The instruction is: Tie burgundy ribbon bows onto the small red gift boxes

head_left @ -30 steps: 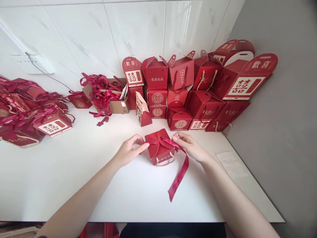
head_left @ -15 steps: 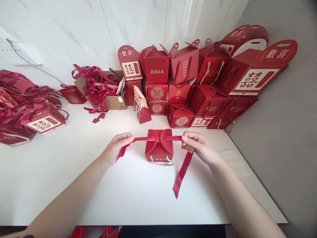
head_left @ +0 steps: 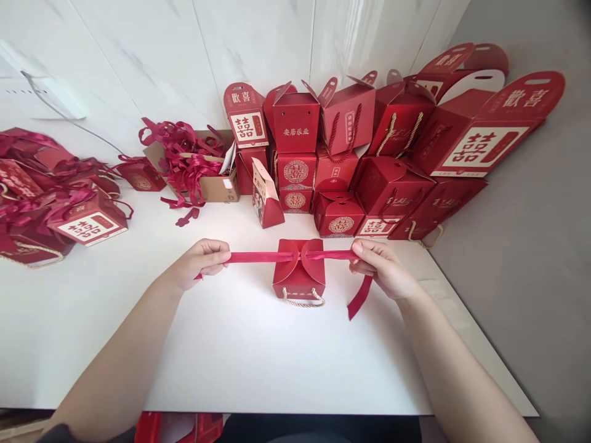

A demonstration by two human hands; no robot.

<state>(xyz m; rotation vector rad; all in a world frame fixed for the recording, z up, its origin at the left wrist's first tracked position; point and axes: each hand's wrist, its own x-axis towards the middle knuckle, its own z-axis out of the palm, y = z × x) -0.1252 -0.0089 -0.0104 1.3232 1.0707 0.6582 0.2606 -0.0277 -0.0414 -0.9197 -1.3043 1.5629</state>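
Observation:
A small red gift box (head_left: 299, 280) stands on the white table in front of me, its two rounded top flaps folded together. A gold twisted cord handle (head_left: 302, 303) hangs on its near side. Dark red ribbon (head_left: 258, 257) passes through the flaps and stretches out nearly level to both sides. My left hand (head_left: 201, 263) pinches the ribbon left of the box, with a short tip showing below the fingers. My right hand (head_left: 381, 266) pinches it on the right, and a loose end dangles beneath that hand. Neither hand touches the box.
Stacked red gift boxes (head_left: 341, 166) line the wall at the back right. A cardboard box (head_left: 221, 184) full of ribbons stands at the back, beside a pink-and-red box (head_left: 266, 200). Ribboned boxes (head_left: 87, 215) are heaped at the left. A grey wall (head_left: 530, 264) bounds the right side.
My hands have moved farther apart, pulling more ribbon out on both sides. The ends hanging below each hand are shorter. The view has shifted slightly.

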